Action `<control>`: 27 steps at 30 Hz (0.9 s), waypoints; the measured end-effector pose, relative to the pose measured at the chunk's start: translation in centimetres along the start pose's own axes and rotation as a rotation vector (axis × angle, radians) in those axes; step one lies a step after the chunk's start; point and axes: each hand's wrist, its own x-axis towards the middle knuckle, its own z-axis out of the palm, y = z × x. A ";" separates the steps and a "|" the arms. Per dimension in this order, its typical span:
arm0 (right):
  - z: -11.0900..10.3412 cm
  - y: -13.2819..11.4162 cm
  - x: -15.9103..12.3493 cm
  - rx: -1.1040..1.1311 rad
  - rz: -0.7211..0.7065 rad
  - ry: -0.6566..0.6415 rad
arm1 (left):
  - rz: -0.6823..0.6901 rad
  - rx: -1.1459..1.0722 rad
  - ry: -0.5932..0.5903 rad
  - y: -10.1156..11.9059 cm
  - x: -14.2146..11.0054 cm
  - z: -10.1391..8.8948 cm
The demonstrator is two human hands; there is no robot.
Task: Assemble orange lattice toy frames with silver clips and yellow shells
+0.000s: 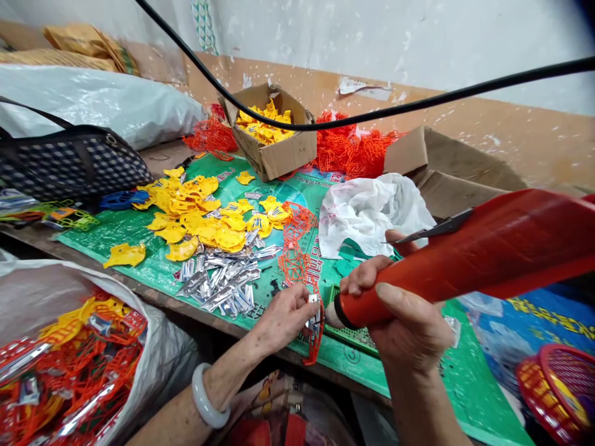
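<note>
My left hand [286,317] pinches a small orange-red plastic part with a silver piece on it [317,331] at the table's front edge. My right hand [409,322] is wrapped round a thick red handheld tool [465,260] with a dark collar and a pale tip. A thin dark pointed piece [434,229] lies along the tool's upper side. The tip is right beside the part; whether they touch, I cannot tell. Orange-red lattice pieces [295,263] lie just beyond my left hand. Left of them are loose silver strips [225,279] and a heap of yellow plastic pieces [199,210].
A cardboard box [283,158] of yellow pieces stands at the back, with orange-red netting-like parts [351,145] beside it. White cloth [372,210] lies behind the tool. A white sack [162,334] of mixed parts is at left, a red basket [551,396] at right. A black cable [362,118] hangs across.
</note>
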 end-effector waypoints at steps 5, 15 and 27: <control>0.1 0.2 0.1 -0.028 0.013 0.015 | 0.002 -0.004 0.002 0.1 0.0 0.1; 0.0 0.5 0.1 -0.049 0.003 0.024 | -0.020 -0.041 0.005 0.5 -0.2 0.4; 0.0 0.4 -0.2 -0.072 0.010 0.003 | -0.002 -0.016 0.025 0.7 -0.3 0.4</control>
